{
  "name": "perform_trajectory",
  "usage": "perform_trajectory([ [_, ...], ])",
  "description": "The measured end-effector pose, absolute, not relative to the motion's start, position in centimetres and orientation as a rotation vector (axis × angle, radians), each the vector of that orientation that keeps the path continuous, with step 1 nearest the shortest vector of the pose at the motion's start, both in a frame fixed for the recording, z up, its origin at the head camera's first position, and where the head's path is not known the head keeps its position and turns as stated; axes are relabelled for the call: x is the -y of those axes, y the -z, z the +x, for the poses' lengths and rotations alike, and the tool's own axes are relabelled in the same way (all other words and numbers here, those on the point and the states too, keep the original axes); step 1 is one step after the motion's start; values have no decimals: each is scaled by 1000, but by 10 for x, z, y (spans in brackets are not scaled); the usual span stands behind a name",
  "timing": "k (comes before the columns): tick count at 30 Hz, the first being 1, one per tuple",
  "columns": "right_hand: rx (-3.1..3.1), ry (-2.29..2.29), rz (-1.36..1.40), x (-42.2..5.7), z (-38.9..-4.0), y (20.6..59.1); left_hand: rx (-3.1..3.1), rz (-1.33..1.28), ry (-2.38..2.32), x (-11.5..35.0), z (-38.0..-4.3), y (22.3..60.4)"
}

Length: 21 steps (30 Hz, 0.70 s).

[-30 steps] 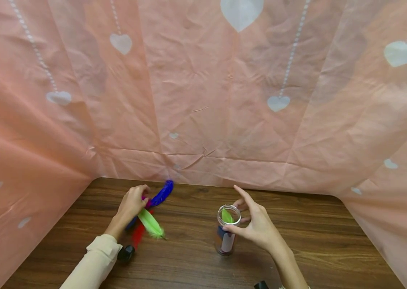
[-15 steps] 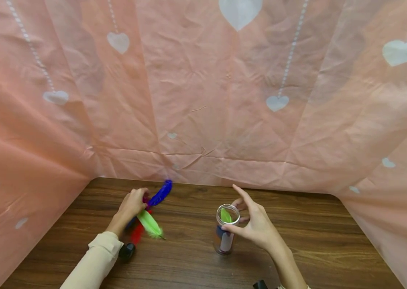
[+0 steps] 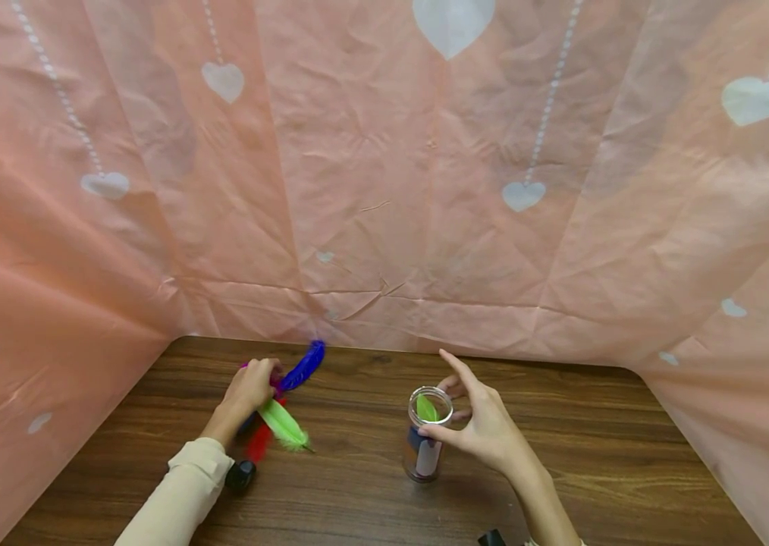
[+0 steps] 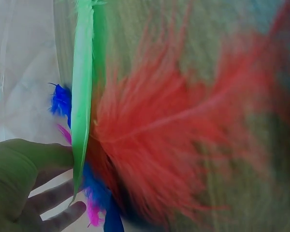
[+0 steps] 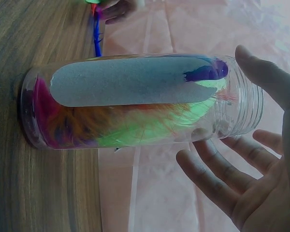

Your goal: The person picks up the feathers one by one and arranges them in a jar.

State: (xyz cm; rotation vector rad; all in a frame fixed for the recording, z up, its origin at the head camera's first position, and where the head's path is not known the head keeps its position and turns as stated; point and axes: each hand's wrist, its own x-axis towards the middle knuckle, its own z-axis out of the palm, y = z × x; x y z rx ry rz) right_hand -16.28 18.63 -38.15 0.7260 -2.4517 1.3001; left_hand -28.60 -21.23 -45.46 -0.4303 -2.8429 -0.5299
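Observation:
My left hand (image 3: 251, 387) reaches into a small pile of feathers on the table. Its fingertips pinch at a magenta feather (image 3: 277, 384); in the left wrist view the green feather hides the thumb tip. This light green feather (image 3: 284, 425) lies across the pile, with a red feather (image 4: 183, 116) below it and a blue feather (image 3: 304, 367) pointing away beyond the fingers. My right hand (image 3: 490, 428) holds a clear jar (image 5: 135, 101) at its threaded neck, thumb on one side and fingers on the other. Upright and lidless, the jar contains green, orange, magenta and purple feathers.
The brown wooden table (image 3: 350, 493) ends at a peach curtain (image 3: 384, 227) with white hearts, which also hangs along both sides. Black wrist devices show beside the left wrist (image 3: 240, 475) and near the right forearm (image 3: 491, 538). A pale label (image 5: 125, 82) covers part of the jar.
My left hand has sunk slightly lower among the feathers, and a magenta tip now shows behind its knuckles. The right hand and jar stay nearly the same.

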Motion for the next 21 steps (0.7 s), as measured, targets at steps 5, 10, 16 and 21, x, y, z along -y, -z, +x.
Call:
perform_trajectory([
  [5,2447,-1301,730,-186,-163,382,2803,-446,511,213,-286,457],
  [10,2446,-1303,734,-186,-163,383,2759,-466,476,214,-288,461],
  [16,2439,-1307,735,-186,-164,383,2739,-481,464,215,-288,462],
  [21,2425,-1317,747,-187,-164,384,2743,-460,469,216,-288,460],
])
